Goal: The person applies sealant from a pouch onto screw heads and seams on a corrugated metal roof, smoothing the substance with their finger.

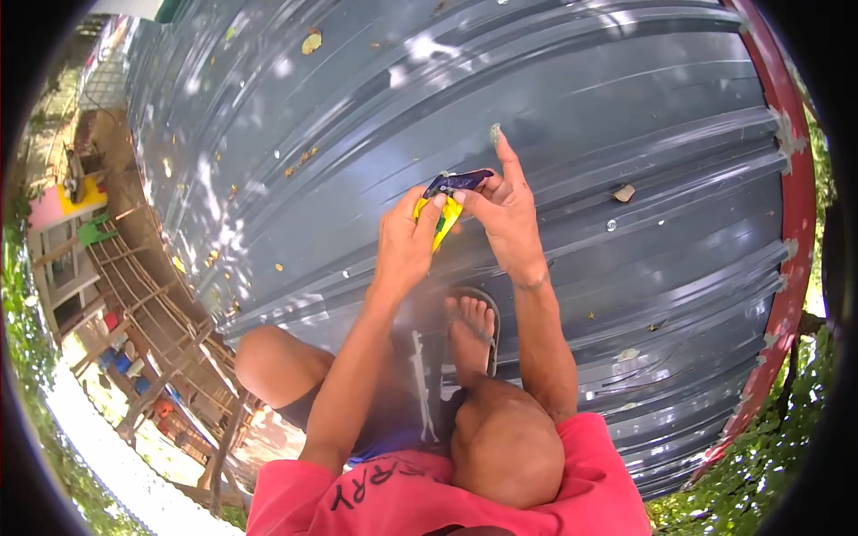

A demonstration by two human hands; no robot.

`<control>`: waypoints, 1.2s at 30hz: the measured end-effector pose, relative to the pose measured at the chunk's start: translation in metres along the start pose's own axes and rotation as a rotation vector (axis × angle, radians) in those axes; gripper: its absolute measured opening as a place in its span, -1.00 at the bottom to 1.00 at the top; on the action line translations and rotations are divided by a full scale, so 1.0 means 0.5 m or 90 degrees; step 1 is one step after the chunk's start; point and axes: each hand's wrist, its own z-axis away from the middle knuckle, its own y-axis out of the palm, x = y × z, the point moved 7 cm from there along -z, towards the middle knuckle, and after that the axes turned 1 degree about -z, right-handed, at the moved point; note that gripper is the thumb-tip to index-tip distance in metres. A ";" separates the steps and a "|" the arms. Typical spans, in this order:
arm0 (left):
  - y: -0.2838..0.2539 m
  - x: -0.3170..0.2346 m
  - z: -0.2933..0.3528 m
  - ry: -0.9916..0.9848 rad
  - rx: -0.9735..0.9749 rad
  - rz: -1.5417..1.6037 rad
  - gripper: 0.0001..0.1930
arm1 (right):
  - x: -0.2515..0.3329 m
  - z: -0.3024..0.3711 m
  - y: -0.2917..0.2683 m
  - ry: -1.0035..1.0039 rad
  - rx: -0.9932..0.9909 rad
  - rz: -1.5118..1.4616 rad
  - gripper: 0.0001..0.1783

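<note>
A small crumpled plastic packet [454, 182], dark purple above and yellow with some green below, is held between my hands over the dark metal sheet roof [357, 116]. My left hand [404, 239] pinches its left side between thumb and fingers. On the other side, my right hand [513, 219] grips it with the thumb against the curled fingers. The right index finger points up and away from the packet, with a greyish smear [495, 134] on its tip. What the packet contains is hidden.
A red edge strip [795, 210] with grey patches [785, 134] bounds the roof on the right. Dry leaves [624, 193] lie scattered on the ribbed metal. My sandalled foot [472, 330] rests below my hands. Beyond the left edge, wooden poles [147, 308] stand lower down.
</note>
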 end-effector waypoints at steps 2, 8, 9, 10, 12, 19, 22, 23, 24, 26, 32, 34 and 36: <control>0.007 -0.003 0.002 -0.007 0.017 -0.015 -0.66 | 0.020 0.010 0.002 -0.025 -0.002 -0.011 0.06; 0.052 -0.040 0.021 0.078 0.063 -0.219 -0.61 | 0.053 0.059 -0.026 -0.028 -0.043 -0.010 0.04; 0.064 -0.047 0.023 0.069 0.077 -0.213 -0.61 | 0.052 0.066 -0.039 -0.025 -0.056 -0.034 0.02; 0.071 -0.049 0.026 0.058 0.088 -0.209 -0.62 | 0.047 0.072 -0.051 -0.028 -0.068 -0.042 0.02; 0.090 -0.049 0.026 0.047 0.128 -0.217 -0.63 | 0.024 0.084 -0.077 -0.005 -0.090 -0.104 -0.04; 0.118 -0.081 0.055 0.146 0.167 -0.257 -0.68 | 0.020 0.130 -0.118 -0.072 -0.200 -0.101 -0.11; 0.121 -0.069 0.053 0.132 0.135 -0.290 -0.69 | 0.015 0.141 -0.127 -0.071 -0.203 -0.028 -0.13; 0.123 -0.072 0.058 0.132 0.133 -0.295 -0.69 | 0.018 0.150 -0.124 -0.052 -0.202 0.036 -0.13; 0.123 -0.076 0.062 0.132 0.116 -0.300 -0.69 | 0.018 0.157 -0.122 -0.032 -0.199 0.101 -0.13; 0.118 -0.084 0.066 0.135 0.100 -0.306 -0.69 | 0.024 0.168 -0.120 -0.028 -0.190 0.115 -0.14; 0.116 -0.073 0.076 0.148 0.081 -0.320 -0.75 | 0.024 0.179 -0.109 -0.046 -0.189 -0.061 -0.15; 0.112 -0.076 0.078 0.178 0.064 -0.300 -0.77 | 0.022 0.178 -0.112 -0.058 -0.212 -0.075 -0.15; 0.105 -0.080 0.083 0.184 0.043 -0.312 -0.78 | 0.011 0.170 -0.110 -0.049 -0.185 -0.112 -0.15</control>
